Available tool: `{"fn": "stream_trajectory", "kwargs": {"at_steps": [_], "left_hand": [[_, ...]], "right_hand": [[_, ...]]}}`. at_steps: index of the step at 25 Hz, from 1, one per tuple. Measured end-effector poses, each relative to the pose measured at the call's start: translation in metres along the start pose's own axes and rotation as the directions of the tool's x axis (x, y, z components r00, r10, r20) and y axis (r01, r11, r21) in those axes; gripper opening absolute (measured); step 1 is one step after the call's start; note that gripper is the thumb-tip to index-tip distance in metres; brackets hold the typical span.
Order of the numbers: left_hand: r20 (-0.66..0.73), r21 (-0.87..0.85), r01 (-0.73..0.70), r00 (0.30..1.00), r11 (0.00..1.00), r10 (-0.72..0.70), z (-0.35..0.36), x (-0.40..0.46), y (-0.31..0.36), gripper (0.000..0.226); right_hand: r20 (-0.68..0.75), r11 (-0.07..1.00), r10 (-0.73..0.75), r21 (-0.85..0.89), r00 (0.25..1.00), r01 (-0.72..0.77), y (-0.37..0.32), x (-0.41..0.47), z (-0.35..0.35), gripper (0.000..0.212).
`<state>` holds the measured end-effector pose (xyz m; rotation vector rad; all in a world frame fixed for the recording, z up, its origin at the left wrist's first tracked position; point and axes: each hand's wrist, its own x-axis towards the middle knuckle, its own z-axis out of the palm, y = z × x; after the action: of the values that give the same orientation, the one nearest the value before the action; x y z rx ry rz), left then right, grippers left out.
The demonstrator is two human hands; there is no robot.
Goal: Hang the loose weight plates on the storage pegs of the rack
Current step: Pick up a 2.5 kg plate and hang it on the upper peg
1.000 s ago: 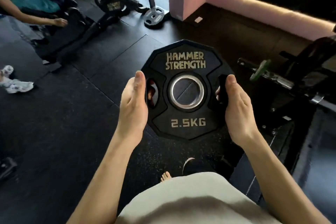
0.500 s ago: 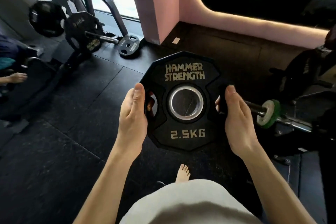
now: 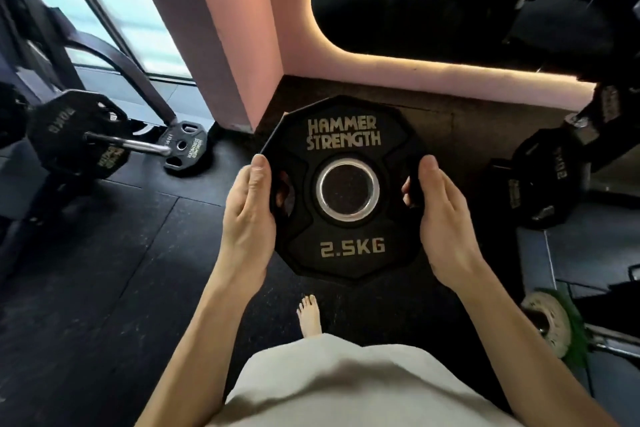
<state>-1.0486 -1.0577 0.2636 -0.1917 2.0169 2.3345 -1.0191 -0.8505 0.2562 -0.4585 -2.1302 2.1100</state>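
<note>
Carrying 2.5 kg plate [image 3: 346, 191] | left hand [image 3: 250, 215], right hand [image 3: 446, 218] clamped on grip slots | view swung right, loaded peg [image 3: 128, 143] now far left | hanging pending

The black gym floor [image 3: 104, 288]

My bare foot [image 3: 309, 315] stands on it. Far to the left of my foot, a small black plate [image 3: 185, 148] rests on the floor. Right of my foot is a green-and-white disc [image 3: 550, 326].
</note>
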Motion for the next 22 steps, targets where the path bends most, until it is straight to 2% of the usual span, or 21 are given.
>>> {"fn": "stream_trajectory", "kwargs": {"at_steps": [4,7,12,16,22], "left_hand": [[0.122,-0.017,-0.026,0.992,1.0,0.028,0.011,0.115,0.027,0.034],[0.154,0.025,-0.028,0.988,0.999,0.024,0.029,0.202,0.04,0.037],[0.185,0.048,-0.034,0.983,0.998,0.025,0.079,0.336,0.044,0.04],[0.185,0.053,-0.06,0.981,0.997,0.049,0.137,0.448,0.052,0.03],[0.311,0.063,-0.069,0.949,0.996,0.046,0.221,0.562,0.072,0.03]], "right_hand": [[-0.088,0.999,0.006,0.037,0.996,-0.003,-0.023,0.096,0.029,0.086],[-0.141,0.999,0.01,0.038,0.99,-0.005,-0.036,0.174,0.042,0.084],[-0.209,1.0,0.02,0.027,0.978,-0.014,-0.046,0.309,0.041,0.06],[-0.222,0.998,0.017,0.065,0.975,-0.002,-0.06,0.426,0.028,0.083],[-0.317,0.997,0.021,0.072,0.948,0.002,-0.093,0.545,-0.009,0.077]]}}
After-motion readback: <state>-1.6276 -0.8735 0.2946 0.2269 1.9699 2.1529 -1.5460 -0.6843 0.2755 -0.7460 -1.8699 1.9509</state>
